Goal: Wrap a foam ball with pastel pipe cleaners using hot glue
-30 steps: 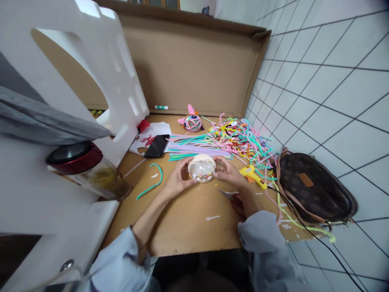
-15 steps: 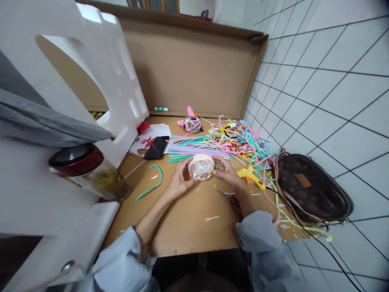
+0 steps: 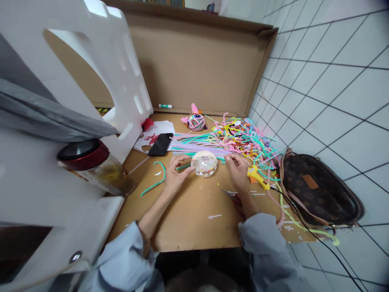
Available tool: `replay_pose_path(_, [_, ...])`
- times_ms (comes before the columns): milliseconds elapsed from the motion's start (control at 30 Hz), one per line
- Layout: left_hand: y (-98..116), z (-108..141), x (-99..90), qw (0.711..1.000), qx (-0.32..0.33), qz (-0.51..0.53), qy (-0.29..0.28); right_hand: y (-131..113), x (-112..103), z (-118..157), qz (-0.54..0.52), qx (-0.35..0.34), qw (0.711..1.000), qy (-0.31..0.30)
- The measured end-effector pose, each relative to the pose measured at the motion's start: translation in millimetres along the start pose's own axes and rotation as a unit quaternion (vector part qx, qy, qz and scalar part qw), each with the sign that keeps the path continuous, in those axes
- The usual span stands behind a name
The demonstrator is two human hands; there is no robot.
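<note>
A clear round ball [image 3: 204,165] with a pale band along its top and small coloured bits showing inside sits on the table between my hands. My left hand [image 3: 176,174] is open beside it, fingers spread, the thumb tip at the ball's left edge; whether it touches I cannot tell. To the right, my right hand [image 3: 238,170] stands apart from the ball with its fingers loosely open and nothing visible in them. Scissors [image 3: 229,194] lie partly under my right wrist. A yellow glue gun [image 3: 258,177] rests just right of that hand.
Behind the ball lie straight pipe cleaners [image 3: 197,146] and a tangled heap of them [image 3: 243,138]. A pink decorated ball [image 3: 195,121], a black phone [image 3: 161,144], a bent green pipe cleaner [image 3: 164,174], a glass bottle [image 3: 106,174] and a brown bag [image 3: 319,186] surround the work area.
Half a second ago both hands held the ball between them. The right hand has let go and moved right; the left has drawn back with fingers spread. The view has shifted slightly.
</note>
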State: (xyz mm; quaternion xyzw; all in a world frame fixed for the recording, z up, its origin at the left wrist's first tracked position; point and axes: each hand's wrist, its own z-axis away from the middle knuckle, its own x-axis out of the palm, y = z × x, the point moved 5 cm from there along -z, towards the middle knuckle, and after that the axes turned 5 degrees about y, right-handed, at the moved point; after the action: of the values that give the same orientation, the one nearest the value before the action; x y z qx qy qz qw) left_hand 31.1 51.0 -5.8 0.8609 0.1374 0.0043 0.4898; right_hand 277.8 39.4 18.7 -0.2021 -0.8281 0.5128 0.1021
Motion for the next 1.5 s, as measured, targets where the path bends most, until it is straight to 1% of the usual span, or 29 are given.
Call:
replay_pose_path(33, [6, 1, -1.2, 0.999, 0.038, -0.02, 0.001, -9, 2, 4, 0.019, -0.042, 0.999, 0.003])
replay_pose_path(67, [11, 2, -2.3, 0.997, 0.074, -0.037, 0.002, -18, 7, 9, 0.034, -0.081, 0.996, -0.011])
replay_pose_path(133, [21, 4, -4.0, 0.989, 0.134, -0.066, 0.005, -35, 20, 23, 0.051, -0.146, 0.986, -0.07])
replay_pose_path(200, [27, 6, -5.5, 0.981, 0.176, -0.081, 0.011, -49, 33, 38, 0.06, -0.202, 0.968, -0.136])
replay_pose_path(267, [31, 6, -6.5, 0.976, 0.199, -0.085, 0.018, -57, 41, 49, 0.071, -0.239, 0.952, -0.175])
replay_pose_path(367, [34, 7, -6.5, 0.975, 0.2, -0.092, 0.016, -60, 46, 58, 0.097, -0.266, 0.939, -0.192])
replay_pose_path(500, [35, 7, -4.2, 0.979, 0.169, -0.11, -0.008, -55, 47, 62, 0.139, -0.277, 0.931, -0.192])
replay_pose_path(600, [34, 7, -3.4, 0.98, 0.153, -0.124, -0.013, -52, 48, 65, 0.192, -0.286, 0.922, -0.179])
replay_pose_path(700, [35, 8, -3.3, 0.977, 0.167, -0.131, -0.005, -52, 48, 67, 0.242, -0.316, 0.904, -0.157])
replay_pose_path(767, [36, 8, -2.8, 0.975, 0.179, -0.133, -0.003, -54, 49, 67, 0.255, -0.339, 0.894, -0.145])
replay_pose_path(833, [35, 9, -2.5, 0.974, 0.181, -0.135, -0.002, -56, 50, 68, 0.247, -0.349, 0.892, -0.145])
replay_pose_path(1000, [36, 10, -2.7, 0.976, 0.189, -0.111, -0.004, -60, 52, 69, 0.189, -0.339, 0.909, -0.15])
replay_pose_path(1100, [36, 10, -3.0, 0.981, 0.17, -0.096, -0.015, -59, 52, 69, 0.174, -0.324, 0.918, -0.147])
replay_pose_path(1200, [33, 8, -5.3, 0.991, 0.12, -0.061, -0.006, -53, 50, 66, 0.188, -0.292, 0.928, -0.132])
replay_pose_path(1333, [22, 3, -12.8, 0.997, 0.023, -0.005, 0.079, -46, 41, 59, 0.173, -0.257, 0.947, -0.083])
replay_pose_path(1367, [18, 3, -13.3, 0.996, 0.003, 0.008, 0.091, -45, 39, 58, 0.168, -0.251, 0.951, -0.072])
replay_pose_path(1433, [11, 2, -11.4, 0.996, -0.032, 0.007, 0.089, -42, 35, 56, 0.166, -0.242, 0.955, -0.052])
replay_pose_path(1500, [5, 2, -8.0, 0.996, -0.053, -0.014, 0.068, -40, 33, 54, 0.175, -0.236, 0.955, -0.032])
